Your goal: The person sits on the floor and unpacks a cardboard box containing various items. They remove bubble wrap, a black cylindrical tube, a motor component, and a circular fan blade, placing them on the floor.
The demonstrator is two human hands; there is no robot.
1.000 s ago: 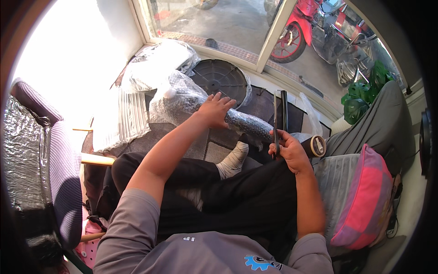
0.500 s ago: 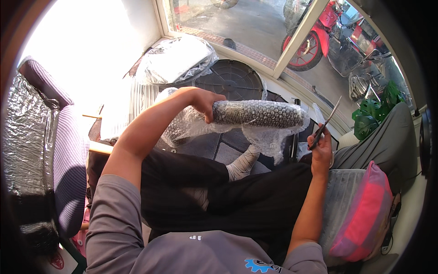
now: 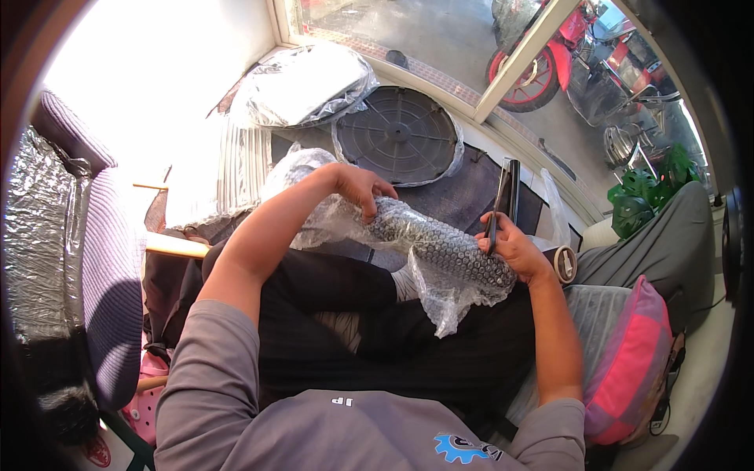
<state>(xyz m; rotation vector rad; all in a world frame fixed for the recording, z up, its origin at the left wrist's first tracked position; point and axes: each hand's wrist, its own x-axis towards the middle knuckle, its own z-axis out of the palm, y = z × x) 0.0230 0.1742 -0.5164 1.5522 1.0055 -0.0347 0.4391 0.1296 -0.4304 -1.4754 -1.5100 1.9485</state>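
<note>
Currently the left hand (image 3: 361, 188) grips the bubble-wrapped roll (image 3: 452, 245) from above. At the roll's right end, the right hand (image 3: 517, 250) holds scissors (image 3: 498, 206). Beyond it lies a black disc (image 3: 400, 132).

The scissors (image 3: 499, 196) look dark, the cushion (image 3: 628, 361) pink-and-purple checked.

Far: I face a pale-framed window (image 3: 440, 35), red motorbike (image 3: 559, 63) outside | Far left: white wall (image 3: 228, 39) washed out by glare | Left: purple ribbed chair (image 3: 114, 298), wooden legs (image 3: 174, 245), beside me | Right: green plant (image 3: 628, 210), farther off; pink cushion (image 3: 628, 353) near me | Floor (image 3: 481, 180): dark before me
</note>
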